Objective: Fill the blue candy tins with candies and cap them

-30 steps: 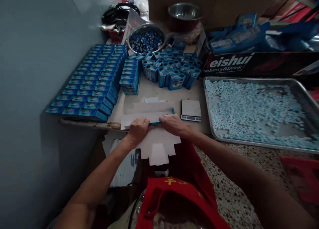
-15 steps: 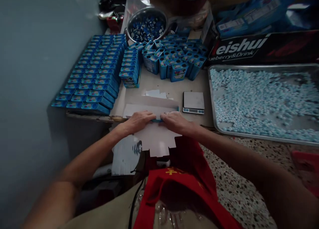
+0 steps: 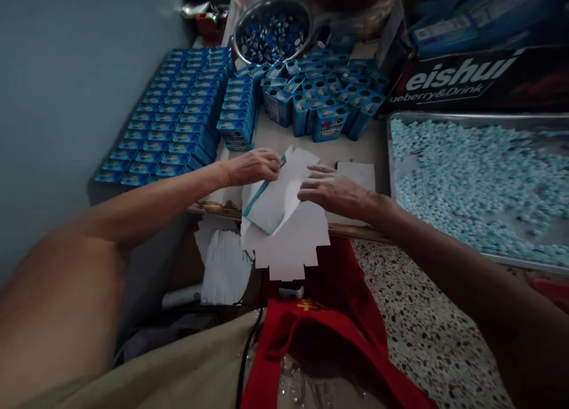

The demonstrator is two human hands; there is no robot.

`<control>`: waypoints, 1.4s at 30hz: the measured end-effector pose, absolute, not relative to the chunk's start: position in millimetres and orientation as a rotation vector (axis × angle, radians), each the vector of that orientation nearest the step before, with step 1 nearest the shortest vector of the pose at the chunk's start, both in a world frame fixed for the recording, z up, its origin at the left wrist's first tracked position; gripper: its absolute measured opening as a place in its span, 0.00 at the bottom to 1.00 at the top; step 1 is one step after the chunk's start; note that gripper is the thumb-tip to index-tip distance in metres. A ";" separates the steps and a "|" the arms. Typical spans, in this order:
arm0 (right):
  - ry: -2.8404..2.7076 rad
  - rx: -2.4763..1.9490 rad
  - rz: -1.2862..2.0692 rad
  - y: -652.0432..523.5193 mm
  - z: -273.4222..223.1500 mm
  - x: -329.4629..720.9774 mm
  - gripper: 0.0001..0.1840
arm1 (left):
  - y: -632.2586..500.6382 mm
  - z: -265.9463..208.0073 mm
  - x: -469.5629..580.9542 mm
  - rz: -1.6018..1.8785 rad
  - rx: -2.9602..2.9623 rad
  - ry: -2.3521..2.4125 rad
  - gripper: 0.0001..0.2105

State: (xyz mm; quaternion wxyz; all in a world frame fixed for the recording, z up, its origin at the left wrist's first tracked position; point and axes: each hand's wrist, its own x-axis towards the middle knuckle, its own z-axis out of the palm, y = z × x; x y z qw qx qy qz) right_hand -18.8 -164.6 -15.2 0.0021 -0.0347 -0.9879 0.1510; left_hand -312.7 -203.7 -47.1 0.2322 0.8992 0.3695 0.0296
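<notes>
A carton blank (image 3: 278, 197), white inside with a blue folded edge, lies tilted between my hands. My left hand (image 3: 256, 166) is closed on its upper left edge; the fingertips are partly hidden. My right hand (image 3: 328, 189) is open at the blank's right side, fingers stretched out and slightly apart, the fingertips at its raised edge. Under it, a flat white blank (image 3: 288, 252) with notched flaps hangs over the table's front edge toward my lap. Just behind my right hand is a small scale (image 3: 357, 173), partly covered by that hand.
Rows of blue boxes (image 3: 166, 118) stand at the left, with more blue boxes (image 3: 329, 122) at the back. A metal bowl (image 3: 237, 38) holds blue-and-white pieces. A metal tray (image 3: 392, 178) of pale blue candies lies at the right, before a black carton (image 3: 453, 80).
Both hands have moved apart and farther up the table. The blank, earlier lying crosswise under both hands, is now turned at a slant. My right hand has opened out.
</notes>
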 end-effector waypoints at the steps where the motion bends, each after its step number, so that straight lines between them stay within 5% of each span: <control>1: -3.082 -0.147 0.490 -169.5 -17.9 -19.8 0.13 | -200.3 -51.6 -313.3 0.100 2.476 1.011 0.15; 8: -3.075 -0.316 0.501 -187.7 -39.4 -34.5 0.13 | -205.1 -45.1 -318.5 0.290 2.396 1.068 0.11; 12: -3.105 -0.324 0.577 -199.7 -32.8 -56.3 0.12 | -264.1 -14.7 -308.2 0.215 2.249 1.483 0.09; 21: -2.978 -0.608 1.220 -185.1 -35.8 -78.0 0.11 | -355.6 -33.5 -232.0 0.160 1.660 2.320 0.18; 28: -3.037 -0.493 0.410 -222.3 -53.8 -51.4 0.16 | -349.2 -30.9 -236.2 0.193 1.796 2.317 0.13; 42: -3.118 -0.523 0.534 -218.6 -65.5 -70.4 0.14 | -349.0 -46.8 -204.3 -0.128 1.756 2.334 0.16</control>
